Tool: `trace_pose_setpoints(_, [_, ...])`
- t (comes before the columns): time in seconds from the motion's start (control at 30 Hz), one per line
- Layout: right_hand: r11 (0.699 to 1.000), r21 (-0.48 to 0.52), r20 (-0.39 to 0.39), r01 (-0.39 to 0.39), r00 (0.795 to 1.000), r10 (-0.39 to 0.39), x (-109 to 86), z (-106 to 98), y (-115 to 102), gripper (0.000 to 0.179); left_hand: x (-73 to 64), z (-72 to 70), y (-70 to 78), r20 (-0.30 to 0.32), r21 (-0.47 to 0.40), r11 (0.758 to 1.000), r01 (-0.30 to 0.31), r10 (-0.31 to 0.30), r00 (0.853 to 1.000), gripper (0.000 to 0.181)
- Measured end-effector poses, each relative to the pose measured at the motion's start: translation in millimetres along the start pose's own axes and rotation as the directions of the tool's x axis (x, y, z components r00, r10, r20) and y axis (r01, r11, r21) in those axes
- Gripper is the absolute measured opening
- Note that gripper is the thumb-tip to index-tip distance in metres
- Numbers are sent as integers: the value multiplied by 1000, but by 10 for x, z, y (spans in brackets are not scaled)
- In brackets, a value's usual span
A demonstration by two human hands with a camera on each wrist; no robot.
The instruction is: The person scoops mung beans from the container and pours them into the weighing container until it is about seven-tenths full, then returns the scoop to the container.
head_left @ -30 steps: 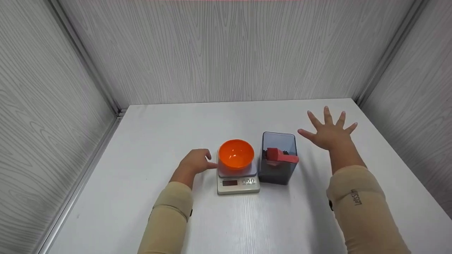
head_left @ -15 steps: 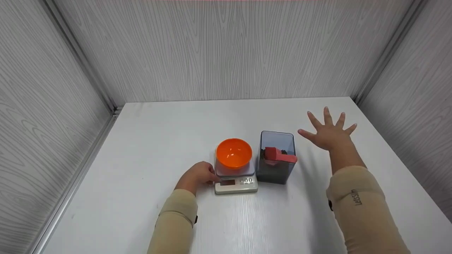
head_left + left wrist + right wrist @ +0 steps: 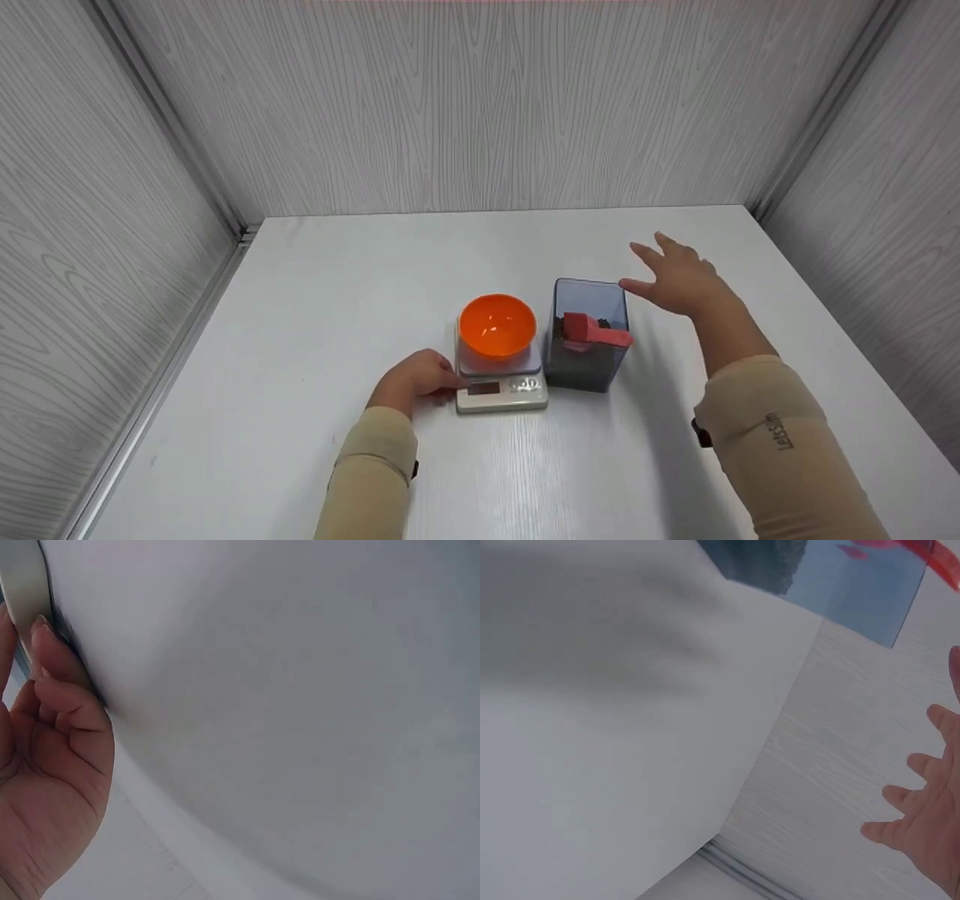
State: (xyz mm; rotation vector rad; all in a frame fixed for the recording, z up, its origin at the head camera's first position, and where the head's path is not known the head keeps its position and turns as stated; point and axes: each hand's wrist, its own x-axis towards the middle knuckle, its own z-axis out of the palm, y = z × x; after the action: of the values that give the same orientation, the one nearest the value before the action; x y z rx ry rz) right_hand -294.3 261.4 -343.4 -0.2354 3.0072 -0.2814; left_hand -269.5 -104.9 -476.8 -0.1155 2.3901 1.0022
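An orange bowl stands on the platform of a small white digital scale. My left hand is at the scale's front left edge, thumb by the display and fingers curled against the side; in the left wrist view, the fingers grip the pale edge of the scale. To the right of the scale stands a clear bluish container with dark contents. A red scoop lies across it, handle over the right rim. My right hand hovers beyond the container's back right corner, fingers spread, holding nothing.
All of this stands on a white table. Grey wood-grain panels rise behind it and on both sides. In the right wrist view, the container's corner shows near the right hand.
My left hand has come down from beside the bowl to the scale's front left edge. The right hand has turned and shifted slightly left, toward the container. The scale and container look slightly shifted left.
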Motion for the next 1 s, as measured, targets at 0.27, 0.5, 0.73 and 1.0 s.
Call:
trace_pose_setpoints(0.27, [992,35,124,123,984,-126,23,-6,-385,28,-8,-26,6,4,-26,999,35,-35,999,27])
trace_pose_setpoints(0.5, [989,-15,219,147,966,-140,12,123,-613,14,-3,-23,23,16,-21,999,28,-28,999,25])
trace_pose_setpoints(0.73, [992,-64,297,110,951,-86,15,212,-655,7,-13,-3,5,16,-33,999,18,-18,1000,24])
trace_pose_setpoints(1.0, [967,-184,238,174,963,-128,34,320,-695,5,-8,-17,8,17,-18,999,48,-47,999,26])
